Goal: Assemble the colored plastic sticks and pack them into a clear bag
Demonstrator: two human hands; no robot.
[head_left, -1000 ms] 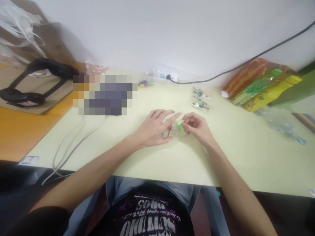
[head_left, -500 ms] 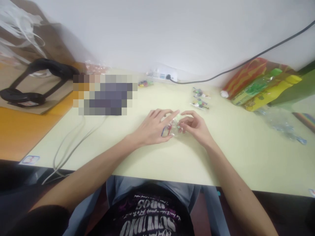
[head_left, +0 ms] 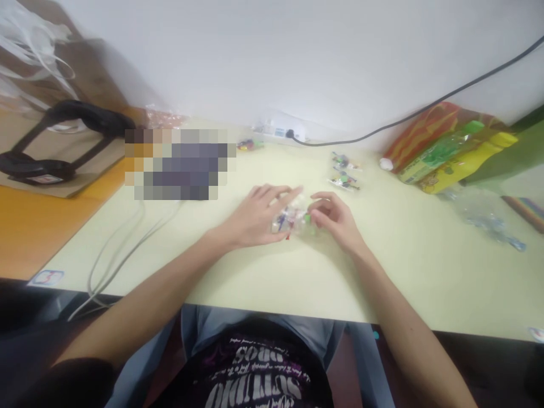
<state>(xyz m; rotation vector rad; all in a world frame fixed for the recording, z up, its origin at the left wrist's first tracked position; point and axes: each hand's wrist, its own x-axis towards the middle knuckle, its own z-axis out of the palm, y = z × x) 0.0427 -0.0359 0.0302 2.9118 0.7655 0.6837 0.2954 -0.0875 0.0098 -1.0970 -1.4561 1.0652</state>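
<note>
A small clear plastic packet (head_left: 293,220) of coloured pieces, blue, red and green among them, lies on the pale yellow table (head_left: 263,283) between my hands. My left hand (head_left: 259,218) rests around its left side, fingers stretched and thumb apart. At the packet's right end, by a green piece, my right hand (head_left: 334,218) has its fingers curled and its thumb and fingertips pinched on the plastic. Blur hides the exact contact and the pieces' shapes.
Similar packets (head_left: 345,180) lie beyond my right hand, another (head_left: 250,145) near the wall. A white power strip (head_left: 278,131) with a black plug stands at the back. Bottles (head_left: 467,161) and crumpled plastic (head_left: 488,221) are at right, a black frame (head_left: 63,141) and cables (head_left: 114,260) at left.
The packet and my left hand have shifted slightly left. Blue and red pieces show more plainly beside my left thumb, and a green piece shows at my right fingertips.
</note>
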